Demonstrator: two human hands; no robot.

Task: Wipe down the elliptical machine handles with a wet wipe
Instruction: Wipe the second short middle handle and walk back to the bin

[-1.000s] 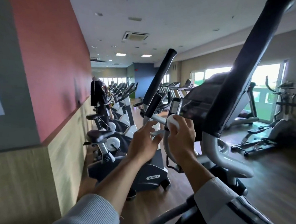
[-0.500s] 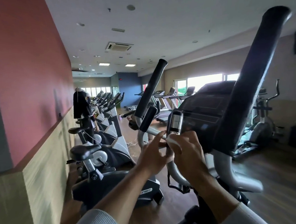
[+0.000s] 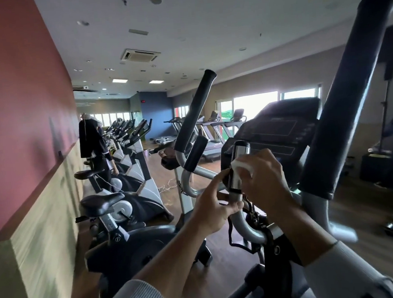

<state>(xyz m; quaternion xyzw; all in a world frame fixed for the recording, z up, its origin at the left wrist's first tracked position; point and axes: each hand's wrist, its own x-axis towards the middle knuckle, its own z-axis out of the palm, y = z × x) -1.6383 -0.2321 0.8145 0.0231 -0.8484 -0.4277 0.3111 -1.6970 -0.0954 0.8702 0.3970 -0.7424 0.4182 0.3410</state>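
Observation:
The elliptical's short fixed handle (image 3: 239, 156), black with a shiny metal sensor plate, rises in front of the dark console (image 3: 280, 126). My right hand (image 3: 266, 181) holds a white wet wipe (image 3: 243, 167) against the right side of this handle. My left hand (image 3: 212, 209) curls round the grey tube (image 3: 235, 196) just below it, with the index finger stretched up onto the handle's left side. Two long black foam handles slant upward, one at centre (image 3: 196, 111) and one at right (image 3: 349, 91). A second short black grip (image 3: 196, 157) sits to the left.
A row of exercise bikes (image 3: 124, 200) lines the red and wood wall (image 3: 27, 137) on the left. A person in dark clothes (image 3: 93, 144) stands among them. Treadmills (image 3: 210, 134) stand by the bright windows at the back. More equipment (image 3: 391, 158) is at the far right.
My left hand has gone from hovering with spread fingers to gripping the tube below the short handle. My right hand has kept the wipe on that handle. The view has tilted up and to the right.

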